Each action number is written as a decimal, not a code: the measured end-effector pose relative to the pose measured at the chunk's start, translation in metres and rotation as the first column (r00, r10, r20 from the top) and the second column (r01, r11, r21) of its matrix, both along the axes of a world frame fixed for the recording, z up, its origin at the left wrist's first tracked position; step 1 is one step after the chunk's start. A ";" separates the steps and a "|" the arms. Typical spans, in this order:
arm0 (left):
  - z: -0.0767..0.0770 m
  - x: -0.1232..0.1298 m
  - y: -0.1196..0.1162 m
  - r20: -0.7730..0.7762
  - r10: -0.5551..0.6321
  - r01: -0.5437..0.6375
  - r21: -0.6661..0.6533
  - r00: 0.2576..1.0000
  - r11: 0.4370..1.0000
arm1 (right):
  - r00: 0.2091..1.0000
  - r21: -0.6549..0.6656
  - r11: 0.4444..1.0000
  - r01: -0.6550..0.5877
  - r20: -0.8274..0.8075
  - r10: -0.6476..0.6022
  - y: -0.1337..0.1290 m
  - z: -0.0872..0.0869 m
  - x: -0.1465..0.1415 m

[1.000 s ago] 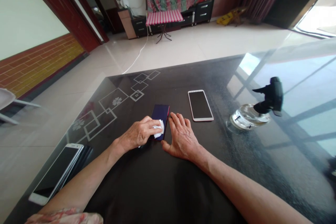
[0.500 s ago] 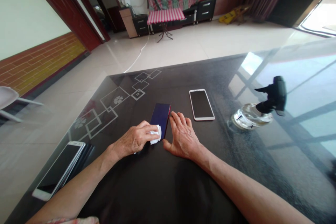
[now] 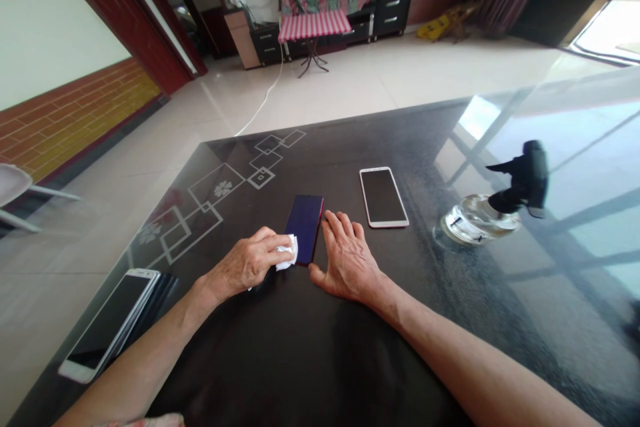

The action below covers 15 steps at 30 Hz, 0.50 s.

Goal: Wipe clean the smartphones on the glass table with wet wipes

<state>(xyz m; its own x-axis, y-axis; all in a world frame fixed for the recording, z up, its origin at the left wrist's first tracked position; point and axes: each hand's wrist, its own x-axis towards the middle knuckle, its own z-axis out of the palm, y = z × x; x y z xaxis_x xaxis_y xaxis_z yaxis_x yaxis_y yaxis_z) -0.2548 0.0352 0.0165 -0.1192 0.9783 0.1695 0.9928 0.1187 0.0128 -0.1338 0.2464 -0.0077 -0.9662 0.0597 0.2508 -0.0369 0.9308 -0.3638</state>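
Note:
A dark blue phone with a red edge (image 3: 307,223) lies flat on the black table (image 3: 320,340) in front of me. My left hand (image 3: 253,259) is closed on a folded white tissue (image 3: 287,255), which is at the phone's near left corner. Resting on the table with fingers outstretched, my right hand (image 3: 346,255) is at the phone's right edge and holds nothing. Beyond it to the right lies a white phone with a dark screen (image 3: 384,197).
A clear spray bottle with a black trigger head (image 3: 480,217) stands at the right. Stacked phones (image 3: 113,327) lie by the left table edge, beside my left forearm. Across the floor are a small table with a striped cloth (image 3: 315,25) and a black cabinet (image 3: 393,13).
My left hand has slid a little to the left with the tissue, from the phone's lower middle to its left corner. My right hand stays in nearly the same place.

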 end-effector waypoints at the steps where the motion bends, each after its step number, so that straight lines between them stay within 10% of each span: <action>1: 0.000 0.002 0.003 -0.004 0.002 -0.002 0.001 1.000 1.000 | 1.000 0.001 1.000 0.000 0.003 0.000 0.000 0.000 0.000; 15: -0.001 -0.003 -0.027 0.005 0.057 -0.057 0.031 0.998 0.998 | 1.000 0.022 1.000 -0.012 0.001 0.012 0.001 0.002 0.001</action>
<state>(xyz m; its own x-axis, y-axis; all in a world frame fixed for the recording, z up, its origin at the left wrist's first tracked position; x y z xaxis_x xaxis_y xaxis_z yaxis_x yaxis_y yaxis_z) -0.2582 0.0079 0.0157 -0.1752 0.9641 0.1995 0.9844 0.1746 0.0211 -0.1330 0.2473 -0.0058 -0.9670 0.0431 0.2510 -0.0474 0.9379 -0.3436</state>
